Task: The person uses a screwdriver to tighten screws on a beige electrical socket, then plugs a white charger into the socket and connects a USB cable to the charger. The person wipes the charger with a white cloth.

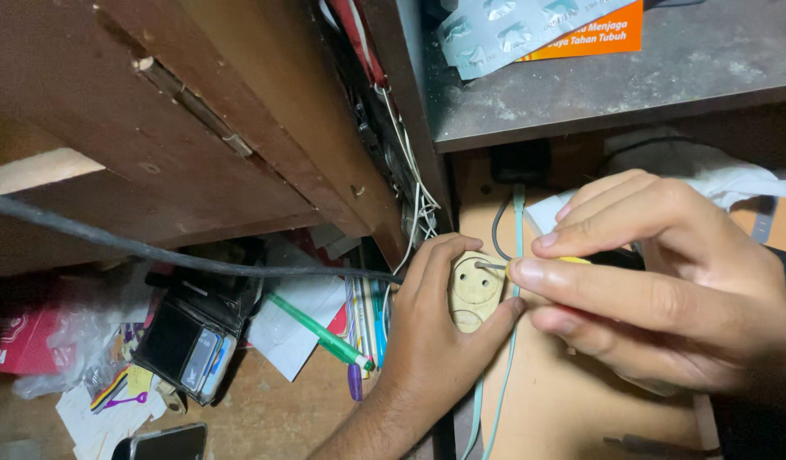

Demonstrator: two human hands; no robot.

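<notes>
Under the dark shelf (580, 85), against the brown wooden cabinet (197, 128), you worked low over a cluttered bench (563, 400). Your right hand (665, 298) was the biggest thing in view, fingers pinched narrow around a thin tool with a yellow handle (574, 260), its metal tip set into the face of the cream socket (474, 290). Your left hand (431, 341) wrapped the socket from the left, thumb along its lower edge, holding it steady just beside a pale green cable (518, 221) that ran down past it.

To the left lay a black wallet (192, 341) and a green pen (316, 328), with a black cable (112, 243) slung across above them. On the shelf sat a blister pack (503, 30) over an orange leaflet (610, 34).

For that step, you did well to brace the socket rather than let it float. I judge the tip needed to sit square in its seat, with pressure kept along the shaft, or it could have slipped toward your left thumb. Whether the tip was fully seated, I cannot tell.
</notes>
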